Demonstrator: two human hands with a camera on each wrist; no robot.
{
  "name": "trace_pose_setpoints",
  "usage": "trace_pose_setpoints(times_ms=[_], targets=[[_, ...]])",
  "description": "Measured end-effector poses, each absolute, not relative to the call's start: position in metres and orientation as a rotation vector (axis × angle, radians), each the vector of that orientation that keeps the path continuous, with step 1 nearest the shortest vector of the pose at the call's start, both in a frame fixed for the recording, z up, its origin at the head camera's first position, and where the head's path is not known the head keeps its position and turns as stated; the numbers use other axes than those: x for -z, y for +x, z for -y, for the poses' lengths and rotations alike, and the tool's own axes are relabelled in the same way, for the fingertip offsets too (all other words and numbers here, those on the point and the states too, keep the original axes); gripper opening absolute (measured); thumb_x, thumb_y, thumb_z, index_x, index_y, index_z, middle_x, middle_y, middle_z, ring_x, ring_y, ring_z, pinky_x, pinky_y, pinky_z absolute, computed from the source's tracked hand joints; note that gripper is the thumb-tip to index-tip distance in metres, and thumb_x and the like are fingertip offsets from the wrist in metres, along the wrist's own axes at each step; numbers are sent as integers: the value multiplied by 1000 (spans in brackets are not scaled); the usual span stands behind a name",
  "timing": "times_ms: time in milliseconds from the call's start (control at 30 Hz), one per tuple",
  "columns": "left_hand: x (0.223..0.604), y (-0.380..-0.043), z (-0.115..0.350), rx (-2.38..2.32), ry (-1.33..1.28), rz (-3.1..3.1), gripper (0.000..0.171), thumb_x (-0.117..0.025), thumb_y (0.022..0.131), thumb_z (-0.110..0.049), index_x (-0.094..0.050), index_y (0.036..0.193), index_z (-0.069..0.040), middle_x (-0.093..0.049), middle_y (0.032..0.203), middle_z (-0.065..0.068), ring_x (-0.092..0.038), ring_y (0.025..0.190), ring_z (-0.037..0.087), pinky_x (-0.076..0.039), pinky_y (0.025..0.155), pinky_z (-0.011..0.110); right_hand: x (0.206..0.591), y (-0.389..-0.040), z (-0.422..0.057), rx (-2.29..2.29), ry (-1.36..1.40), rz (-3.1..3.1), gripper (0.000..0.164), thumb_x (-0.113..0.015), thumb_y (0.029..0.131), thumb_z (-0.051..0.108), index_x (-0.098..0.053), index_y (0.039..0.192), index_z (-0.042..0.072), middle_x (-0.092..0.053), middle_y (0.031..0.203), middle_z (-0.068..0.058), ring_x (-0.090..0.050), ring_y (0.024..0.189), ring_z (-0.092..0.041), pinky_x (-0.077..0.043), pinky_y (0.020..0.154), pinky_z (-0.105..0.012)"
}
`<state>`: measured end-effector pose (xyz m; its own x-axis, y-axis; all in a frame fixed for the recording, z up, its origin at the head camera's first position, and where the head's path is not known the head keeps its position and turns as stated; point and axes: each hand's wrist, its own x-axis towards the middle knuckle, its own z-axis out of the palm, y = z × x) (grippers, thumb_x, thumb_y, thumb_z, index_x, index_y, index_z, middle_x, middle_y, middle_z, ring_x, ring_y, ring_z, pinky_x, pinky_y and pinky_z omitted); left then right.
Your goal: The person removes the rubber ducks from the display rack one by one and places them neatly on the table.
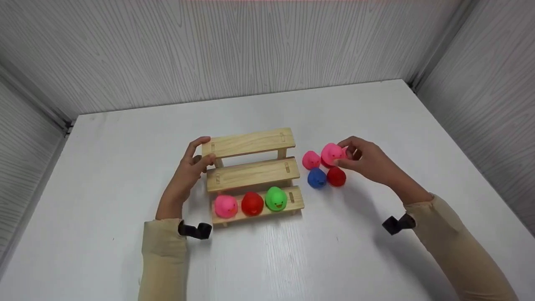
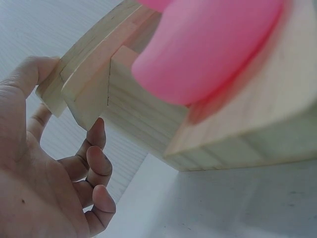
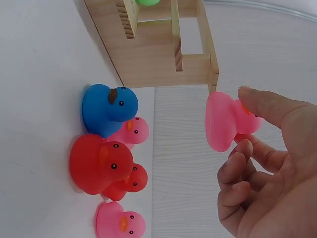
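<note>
A three-tier wooden shelf rack (image 1: 250,173) stands on the table. My left hand (image 1: 190,173) grips the left end of its top board between thumb and index finger; the other fingers curl loosely below in the left wrist view. My right hand (image 1: 370,161) pinches a pink rubber duck (image 3: 225,121), held up off the table to the right of the rack. Beneath and around it sit a blue duck (image 3: 106,109), a red duck (image 3: 94,163), another red duck (image 3: 132,181) and two pink ducks, one pink duck (image 3: 119,220) at the near end.
On the bottom step stand a pink duck (image 1: 226,206), a red duck (image 1: 252,204) and a green duck (image 1: 276,198) in a row. Bare boards form the middle and top steps. A grey wood-grain wall (image 1: 234,50) rises behind the white table (image 1: 125,167).
</note>
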<state>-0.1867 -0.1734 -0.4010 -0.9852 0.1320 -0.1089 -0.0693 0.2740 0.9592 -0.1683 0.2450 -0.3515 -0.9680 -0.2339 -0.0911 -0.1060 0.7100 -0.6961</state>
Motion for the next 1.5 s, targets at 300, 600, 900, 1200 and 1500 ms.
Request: trace_pose_setpoints(times_ms=[300, 600, 900, 1200, 1500], targets=[[402, -188, 173, -1806, 56, -2371, 53, -56, 97, -35, -34, 145, -29, -54, 93, 3, -42, 82, 16, -27, 71, 31, 359, -169, -263, 1110, -259, -2773, 44, -71, 88, 26, -54, 123, 6, -51, 92, -7, -49, 86, -22, -45, 63, -22], [403, -187, 174, -1783, 61, -2394, 53, -55, 97, -38, -33, 145, -30, -53, 96, 9, -41, 84, 19, -27, 71, 32, 365, -166, -279, 1103, -228, -2793, 38, -68, 89, 23, -54, 120, 5, -48, 89, -5, -49, 83, -22, -43, 62, -23], [400, -186, 174, -1785, 52, -2391, 54, -55, 97, -36, -33, 146, -30, -54, 92, 2, -42, 82, 16, -27, 70, 30, 377, -165, -289, 1086, -201, -2777, 38, -68, 90, 23, -55, 120, 5, -52, 92, -8, -50, 84, -23, -45, 64, -22], [399, -185, 174, -1776, 41, -2396, 54, -56, 97, -37, -32, 146, -31, -54, 93, 3, -42, 82, 16, -28, 70, 30, 388, -163, -296, 1039, -165, -2746, 38, -66, 90, 20, -53, 122, 5, -56, 99, -11, -53, 88, -24, -48, 67, -23], [400, -185, 175, -1782, 51, -2391, 54, -55, 97, -37, -32, 145, -30, -55, 93, 3, -41, 83, 17, -27, 70, 31, 399, -164, -303, 987, -155, -2742, 39, -67, 89, 22, -54, 121, 4, -57, 100, -13, -53, 87, -23, -47, 66, -24]])
